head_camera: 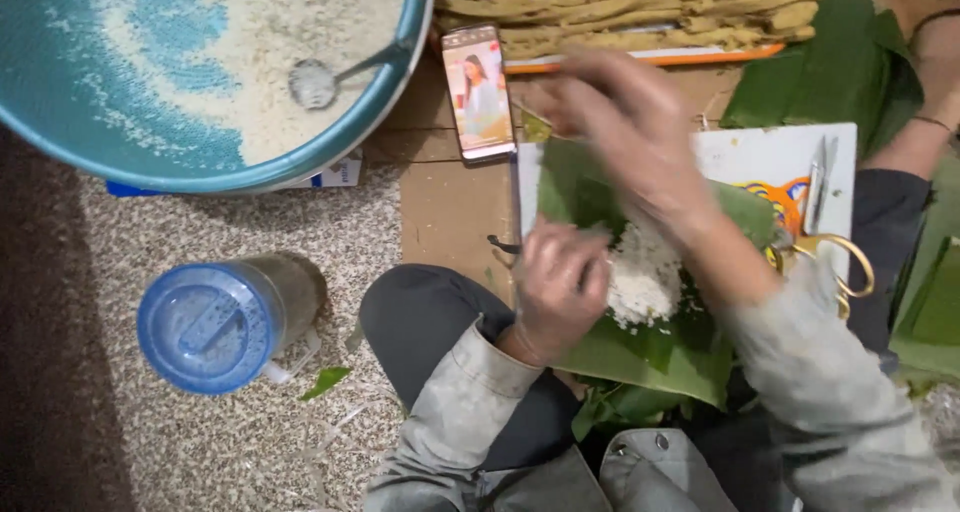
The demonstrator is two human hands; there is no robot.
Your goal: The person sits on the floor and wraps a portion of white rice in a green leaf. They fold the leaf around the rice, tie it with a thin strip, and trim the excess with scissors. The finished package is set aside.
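Observation:
A green banana leaf (640, 357) lies on a white board (760, 157) over my lap, with a heap of white rice (645, 277) in its middle. My left hand (555, 287) presses on the rice and the leaf's near edge. My right hand (640, 137), blurred by motion, grips the far edge of the leaf above the rice, fingers curled over it.
A big teal basin (150, 142) of rice with a metal spoon (320, 80) sits top left. A phone (478, 92) lies beside it. A blue-lidded jar (225, 322) rests on its side on the floor. Scissors (830, 232), stacked leaves (840, 67) and a tray of yellowish strips (630, 12) are on the right. Another person's arm (925, 102) shows far right.

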